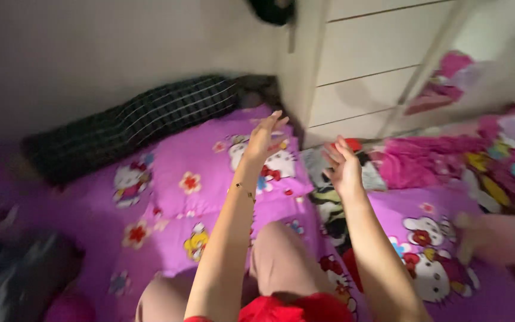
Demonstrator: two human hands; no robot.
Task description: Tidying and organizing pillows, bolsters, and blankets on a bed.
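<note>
Both hands are raised above the bed with fingers spread and nothing held. The left hand (263, 136) reaches forward, palm turned inward, fingers splayed loosely, with a thin bracelet (244, 189) around the wrist. The right hand (342, 164) is just beside it, a little nearer the body, fingers open and slightly curled, also empty. Directly beneath the left hand lies a purple pillow (210, 179) printed with white cartoon cats and flowers, resting on a purple bedsheet (150, 238) of the same pattern; neither hand touches it. Under the right hand sits a rumpled dark patterned cloth (329, 203). Beyond the left hand, along the wall, lies a dark checked bolster (138, 122). Past the right hand stands a white chest of drawers (365, 65), and to that hand's right is a heap of pink and multicoloured fabric (448, 158). Below the arms show the person's bent knee (278, 256) in beige and a red garment (293, 309). The picture is blurred.
</note>
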